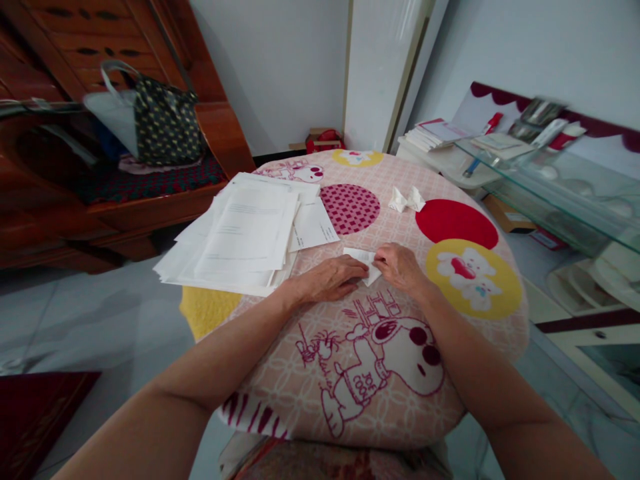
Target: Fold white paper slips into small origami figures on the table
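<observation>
A small folded piece of white paper (361,257) lies on a round table under a pink cartoon tablecloth (360,347). My left hand (333,279) rests palm down on the cloth, its fingertips pressing the paper's near edge. My right hand (399,265) has its fingers curled and pinched on the paper's right corner. Both hands meet over the paper, which they partly hide.
A spread stack of white sheets (245,233) covers the table's left side. A crumpled white paper (407,199) lies farther back. A wooden bench with a dotted bag (163,123) stands at left. A glass shelf (560,187) with books and items is at right.
</observation>
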{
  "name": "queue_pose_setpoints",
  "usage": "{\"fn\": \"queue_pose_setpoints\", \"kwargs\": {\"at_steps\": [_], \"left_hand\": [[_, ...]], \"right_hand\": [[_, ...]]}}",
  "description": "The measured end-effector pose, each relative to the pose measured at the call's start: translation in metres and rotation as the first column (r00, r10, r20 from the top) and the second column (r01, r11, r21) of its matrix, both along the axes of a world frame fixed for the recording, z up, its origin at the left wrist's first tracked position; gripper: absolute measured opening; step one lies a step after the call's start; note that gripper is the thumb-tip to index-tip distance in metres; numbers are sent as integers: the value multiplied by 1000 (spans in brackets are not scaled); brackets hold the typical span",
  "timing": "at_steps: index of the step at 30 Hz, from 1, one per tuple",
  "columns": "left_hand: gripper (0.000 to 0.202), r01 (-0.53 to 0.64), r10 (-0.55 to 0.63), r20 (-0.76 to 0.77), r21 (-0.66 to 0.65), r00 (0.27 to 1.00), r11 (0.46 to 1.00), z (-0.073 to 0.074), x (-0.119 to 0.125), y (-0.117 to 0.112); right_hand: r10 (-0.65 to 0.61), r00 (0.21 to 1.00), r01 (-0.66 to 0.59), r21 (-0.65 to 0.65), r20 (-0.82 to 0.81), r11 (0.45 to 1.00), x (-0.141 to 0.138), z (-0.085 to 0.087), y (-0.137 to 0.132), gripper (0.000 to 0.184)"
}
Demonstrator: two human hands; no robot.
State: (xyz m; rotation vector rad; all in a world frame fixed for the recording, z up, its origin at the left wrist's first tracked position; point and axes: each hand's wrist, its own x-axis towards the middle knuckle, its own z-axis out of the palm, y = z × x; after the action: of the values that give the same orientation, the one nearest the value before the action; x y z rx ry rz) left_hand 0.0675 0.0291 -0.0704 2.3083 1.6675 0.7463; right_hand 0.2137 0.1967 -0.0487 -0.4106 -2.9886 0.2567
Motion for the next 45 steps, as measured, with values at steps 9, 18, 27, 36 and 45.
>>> {"fn": "queue_pose_setpoints", "kwargs": {"at_steps": [9, 18, 27, 36, 45], "left_hand": [[32, -12, 12, -9, -33, 1000, 999, 5, 2, -1], [42, -14, 13, -75, -14, 997, 1000, 6, 6, -1], [47, 2, -1, -117, 13, 993, 1000, 2, 5, 0], [45, 22, -22, -66, -2, 998, 1000, 5, 6, 1], [43, -3, 2, -72, -18, 997, 1000, 3, 5, 1]], "right_hand": [[-29, 999, 29, 8, 33, 1000, -2, 1, -4, 15], [-30, 999, 30, 6, 27, 1000, -4, -4, -1, 15], [-33, 999, 34, -25, 39, 999, -7, -3, 0, 18], [-57, 998, 57, -60, 3, 997, -8, -1, -2, 16], [-285, 940, 253, -180, -186, 951, 12, -2, 29, 8]]}}
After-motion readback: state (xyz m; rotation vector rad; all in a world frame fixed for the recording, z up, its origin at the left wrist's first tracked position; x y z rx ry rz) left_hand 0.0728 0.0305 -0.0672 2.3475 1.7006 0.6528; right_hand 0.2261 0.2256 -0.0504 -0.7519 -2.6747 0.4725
